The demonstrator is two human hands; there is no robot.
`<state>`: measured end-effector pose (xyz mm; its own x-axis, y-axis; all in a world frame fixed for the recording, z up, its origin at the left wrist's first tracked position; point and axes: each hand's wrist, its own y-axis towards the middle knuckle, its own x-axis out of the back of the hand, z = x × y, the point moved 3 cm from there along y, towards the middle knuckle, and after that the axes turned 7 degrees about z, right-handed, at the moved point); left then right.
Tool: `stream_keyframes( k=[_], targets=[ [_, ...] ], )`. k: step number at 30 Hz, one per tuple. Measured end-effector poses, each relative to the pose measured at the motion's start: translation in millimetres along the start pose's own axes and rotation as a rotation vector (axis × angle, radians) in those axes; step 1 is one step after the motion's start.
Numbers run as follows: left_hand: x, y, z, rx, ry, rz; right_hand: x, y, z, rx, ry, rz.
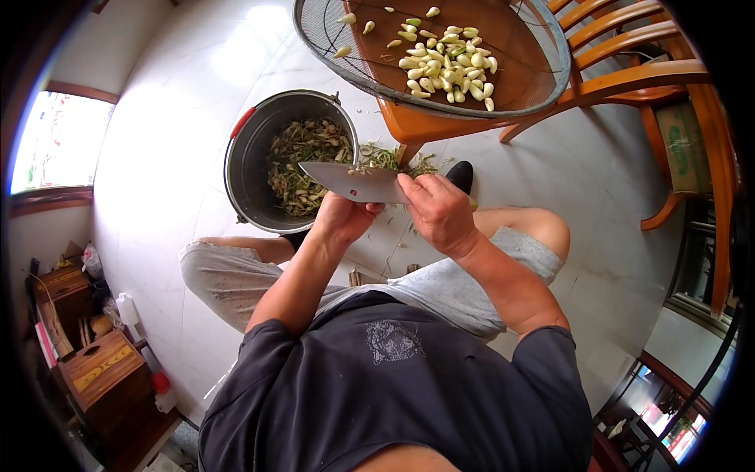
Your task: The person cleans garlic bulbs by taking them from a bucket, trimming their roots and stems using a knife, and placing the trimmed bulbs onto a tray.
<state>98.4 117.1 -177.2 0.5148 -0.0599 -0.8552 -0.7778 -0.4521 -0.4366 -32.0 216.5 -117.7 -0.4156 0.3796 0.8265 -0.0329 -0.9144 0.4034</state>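
A wide-bladed kitchen knife is held level above the floor, its tip pointing left. My right hand is closed around its handle end. Bits of pale trimming cling to the upper edge of the blade. My left hand is closed just under the blade, fingers curled; whatever they hold is hidden behind the knife. Beneath and left of the blade stands a metal bucket partly filled with dry, greenish-brown trimmings. More green and pale trimmings lie on the floor beside it.
A round mesh sieve with many small white bulbs rests on a wooden chair seat ahead. Another wooden chair stands at the right. A dark shoe is close beyond my right hand. Wooden boxes sit at far left.
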Motion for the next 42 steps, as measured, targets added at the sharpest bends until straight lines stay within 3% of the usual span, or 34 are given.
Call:
stream_keyframes(
  k=[6, 9, 12, 15, 18, 26, 32, 36, 39, 42],
  targets=[
    [-2.5, -1.4, 1.5, 0.017, -0.038, 0.006, 2.6, -2.4, 1.0, -0.036, 0.028, 0.053],
    [-1.8, 0.0, 1.9, 0.024, -0.06, 0.048, 0.9, -1.6, -0.2, -0.002, 0.009, -0.025],
    [6.9, 2.8, -2.1, 0.012, 0.003, 0.15, -10.0, -9.9, -16.5, -0.237, 0.068, 0.116],
    [-7.3, -4.4, -13.4, -0.085, 0.208, 0.171, -11.8, -19.4, -48.9, -0.558, 0.038, 0.42],
    [-14.6, -9.8, -20.4, -0.162, 0.275, 0.178, -9.2, -23.9, -50.9, -0.629, 0.088, 0.48],
    [-88.6, 14.6, -51.4, -0.215, 0.851, 0.09, -24.2, -18.6, -44.9, -0.558, 0.199, 0.62],
    [-159.1, 57.2, -70.7, -0.309, 0.824, 0.293, -23.0, -19.2, -45.0, -0.562, 0.221, 0.643],
    [-134.3, 23.7, -98.4, -0.218, 0.767, 0.353, -14.0, -21.1, -47.8, -0.617, 0.254, 0.603],
    [-59.1, 9.5, -123.6, -0.005, 0.977, 0.223, -12.7, -18.9, -49.0, -0.692, 0.252, 0.627],
    [42.3, 19.2, -155.6, 0.045, 1.35, -0.27, -20.1, -19.5, -50.4, -0.657, 0.218, 0.658]
  ],
)
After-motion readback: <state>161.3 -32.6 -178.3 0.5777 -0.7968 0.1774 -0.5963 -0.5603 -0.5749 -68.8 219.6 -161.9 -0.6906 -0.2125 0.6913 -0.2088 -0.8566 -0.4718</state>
